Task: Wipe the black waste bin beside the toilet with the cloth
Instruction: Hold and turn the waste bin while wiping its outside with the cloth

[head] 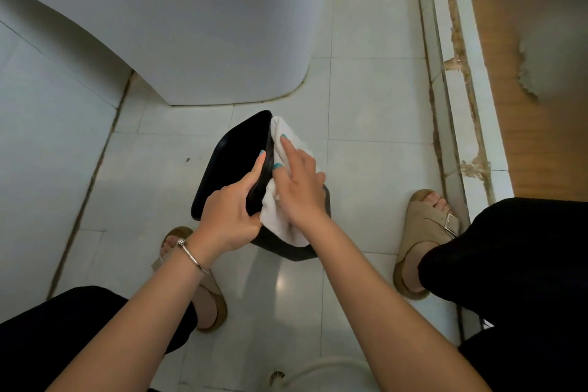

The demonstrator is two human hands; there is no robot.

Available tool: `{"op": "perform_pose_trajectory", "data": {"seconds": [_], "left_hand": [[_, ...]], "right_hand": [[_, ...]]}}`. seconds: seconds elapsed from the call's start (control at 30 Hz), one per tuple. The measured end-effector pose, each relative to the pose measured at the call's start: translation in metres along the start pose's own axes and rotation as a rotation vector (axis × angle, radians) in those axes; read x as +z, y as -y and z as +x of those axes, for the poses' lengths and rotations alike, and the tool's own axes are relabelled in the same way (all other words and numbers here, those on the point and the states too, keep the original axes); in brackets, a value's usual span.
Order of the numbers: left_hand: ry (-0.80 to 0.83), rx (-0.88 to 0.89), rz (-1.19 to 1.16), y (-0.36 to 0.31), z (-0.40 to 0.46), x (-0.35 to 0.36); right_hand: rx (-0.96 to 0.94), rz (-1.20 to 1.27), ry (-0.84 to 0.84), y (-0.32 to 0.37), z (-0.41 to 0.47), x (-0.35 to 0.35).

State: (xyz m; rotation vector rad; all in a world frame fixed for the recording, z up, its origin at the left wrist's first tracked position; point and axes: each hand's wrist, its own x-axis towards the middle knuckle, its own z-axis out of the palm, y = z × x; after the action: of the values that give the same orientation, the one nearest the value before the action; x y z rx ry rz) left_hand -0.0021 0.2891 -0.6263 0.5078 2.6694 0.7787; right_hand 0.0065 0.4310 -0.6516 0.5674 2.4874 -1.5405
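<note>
- Centre frame, a person's left hand (230,213) has its grip clamped on the raised lid (235,162) of the black bin (286,248), thumb on the lid's glossy face.
- Right hand (299,188) presses a white cloth (286,149) against the lid's other side, fingers straight, nothing pinched.
- The bin stands on the tiled floor (375,99), between two tan sandals (423,232).
- Upper left, beyond the bin: the white toilet (191,35).
</note>
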Motion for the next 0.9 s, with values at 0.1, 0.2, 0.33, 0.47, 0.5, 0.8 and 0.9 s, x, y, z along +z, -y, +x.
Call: {"op": "perform_pose_trajectory", "data": {"seconds": [0.1,0.2,0.33,0.47,0.5,0.8,0.9], "left_hand": [[0.003,-0.012,-0.009,-0.001,-0.001,-0.001],[0.016,0.009,0.017,-0.004,0.000,0.000],[0.016,0.050,0.115,-0.006,0.003,0.001],[0.028,0.007,0.037,-0.001,0.003,-0.003],[0.018,0.008,0.008,0.000,0.002,-0.005],[-0.007,0.040,-0.085,0.015,-0.006,-0.001],[-0.001,0.027,-0.148,0.023,-0.009,-0.002]], "right_hand": [[-0.059,0.031,0.028,0.002,-0.011,-0.001],[-0.079,0.043,0.010,-0.004,-0.016,-0.005],[-0.015,0.003,-0.030,-0.010,-0.027,-0.003],[-0.074,-0.046,-0.057,-0.018,-0.022,0.000],[-0.092,0.005,-0.024,-0.020,-0.019,0.001],[-0.156,-0.038,-0.027,-0.040,-0.015,0.016],[-0.107,-0.056,-0.017,-0.047,-0.015,0.017]]}}
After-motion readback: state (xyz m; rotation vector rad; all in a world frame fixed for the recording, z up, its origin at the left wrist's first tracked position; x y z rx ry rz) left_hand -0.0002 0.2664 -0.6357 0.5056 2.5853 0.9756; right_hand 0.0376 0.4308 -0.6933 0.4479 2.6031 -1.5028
